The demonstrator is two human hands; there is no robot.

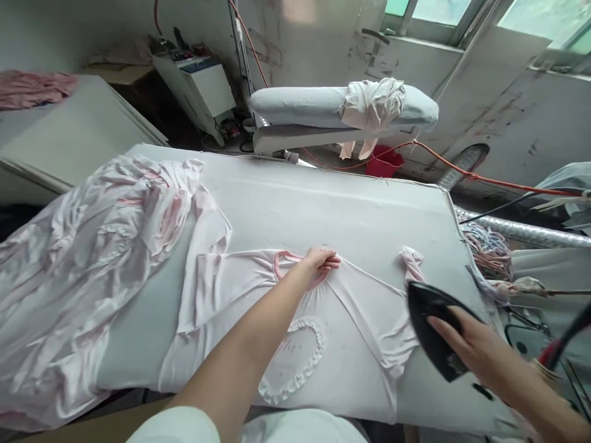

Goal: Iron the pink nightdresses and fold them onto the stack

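A pale pink long-sleeved shirt (355, 344) lies spread on the light grey ironing table (295, 209). It has a darker pink neckband and an oval of white ruffle on its front, partly hidden by my left forearm. At the shoulder beside the neckband, my left hand (323, 259) is closed on the shirt's fabric. My right hand (462, 335) grips a black iron (429, 326) by its handle. The iron is over the sleeve at the right, tilted, its tip near the cuff; whether it touches the cloth I cannot tell.
Crumpled pale pink garments (115, 246) are heaped at the left. Behind the table stands a padded sleeve board (300, 106) with a bunched cloth on it. A red bucket (385, 161) sits below. An orange hose (498, 181) crosses at the right, above a silver duct (545, 231).
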